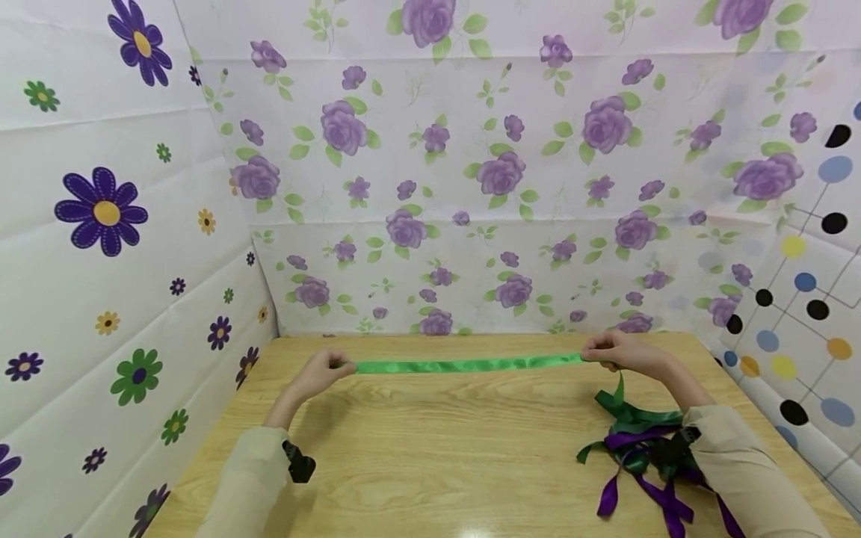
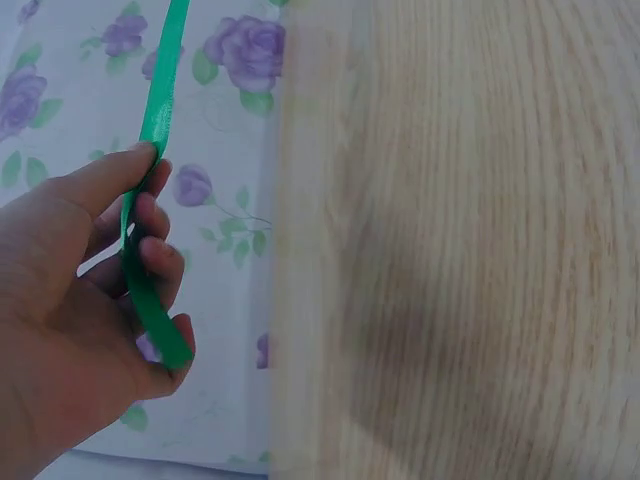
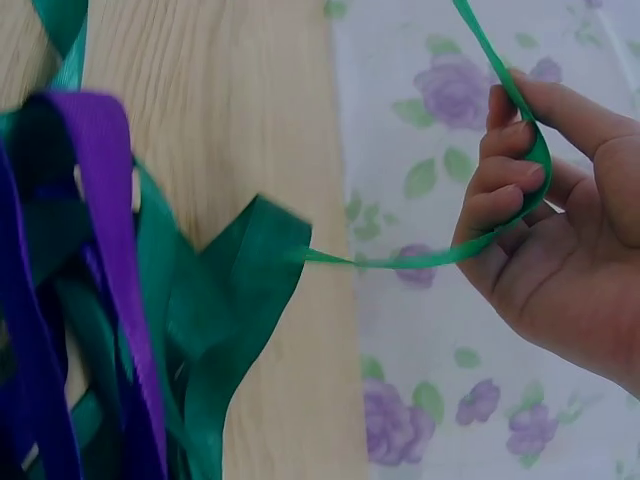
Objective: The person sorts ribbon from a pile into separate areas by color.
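A bright green satin ribbon (image 1: 464, 365) stretches nearly level above the far part of the table between both hands. The left hand (image 1: 325, 373) pinches it near one end between thumb and forefinger; in the left wrist view the short loose end of the ribbon (image 2: 155, 315) hangs across the palm. At the other side the right hand (image 1: 625, 353) pinches the ribbon, and its remaining length (image 3: 410, 262) runs through the palm toward a heap of dark green and purple ribbons (image 1: 639, 441). That heap lies below the right forearm, partly hidden by it.
The wooden table (image 1: 430, 448) has floral sheeting behind it (image 1: 471, 261) and patterned sheets on both sides. Small black cameras, the left one (image 1: 299, 463) and the right one (image 1: 676, 446), sit on the wrists over beige sleeves.
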A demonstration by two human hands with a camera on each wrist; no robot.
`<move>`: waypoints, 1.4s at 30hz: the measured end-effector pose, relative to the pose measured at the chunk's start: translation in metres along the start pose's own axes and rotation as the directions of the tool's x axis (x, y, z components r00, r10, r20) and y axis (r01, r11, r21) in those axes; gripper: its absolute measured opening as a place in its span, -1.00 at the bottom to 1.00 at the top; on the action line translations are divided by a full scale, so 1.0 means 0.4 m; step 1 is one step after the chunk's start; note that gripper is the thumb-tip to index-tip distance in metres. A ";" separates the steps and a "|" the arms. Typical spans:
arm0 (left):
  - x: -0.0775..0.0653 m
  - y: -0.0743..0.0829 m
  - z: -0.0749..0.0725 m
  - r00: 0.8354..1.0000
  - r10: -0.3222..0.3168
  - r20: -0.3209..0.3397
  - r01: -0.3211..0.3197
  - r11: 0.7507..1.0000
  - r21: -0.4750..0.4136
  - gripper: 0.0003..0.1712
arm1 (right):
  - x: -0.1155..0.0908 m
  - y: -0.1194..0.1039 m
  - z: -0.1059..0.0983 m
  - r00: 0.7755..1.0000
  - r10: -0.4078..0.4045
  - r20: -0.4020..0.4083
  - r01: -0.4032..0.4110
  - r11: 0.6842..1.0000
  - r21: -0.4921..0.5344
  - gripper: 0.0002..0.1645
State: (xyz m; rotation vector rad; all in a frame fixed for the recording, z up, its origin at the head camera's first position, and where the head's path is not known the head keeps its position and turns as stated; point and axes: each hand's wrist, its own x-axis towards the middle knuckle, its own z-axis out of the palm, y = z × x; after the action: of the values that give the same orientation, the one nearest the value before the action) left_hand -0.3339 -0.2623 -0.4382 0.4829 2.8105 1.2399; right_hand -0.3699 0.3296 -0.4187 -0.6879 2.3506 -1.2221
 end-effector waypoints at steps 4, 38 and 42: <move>0.008 -0.031 0.008 0.995 -0.080 -0.064 0.081 0.997 0.012 -0.67 | -0.004 0.029 -0.008 0.999 0.040 -0.023 -0.040 0.999 -0.036 -0.64; 0.060 -0.075 0.071 0.805 -0.380 -0.456 0.418 0.908 -0.020 -0.68 | 0.044 0.158 -0.027 0.858 0.131 -0.497 -0.309 0.904 -0.294 -0.74; 0.066 -0.084 0.077 0.780 -0.428 -0.455 0.446 0.892 -0.075 -0.62 | 0.039 0.156 -0.029 0.853 0.164 -0.495 -0.329 0.906 -0.267 -0.71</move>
State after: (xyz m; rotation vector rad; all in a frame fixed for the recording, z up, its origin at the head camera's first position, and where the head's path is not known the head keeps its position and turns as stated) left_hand -0.3633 -0.2539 -0.4811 -0.5309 3.0418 1.3266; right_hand -0.4036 0.3588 -0.4664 -0.1710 2.9823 -0.9413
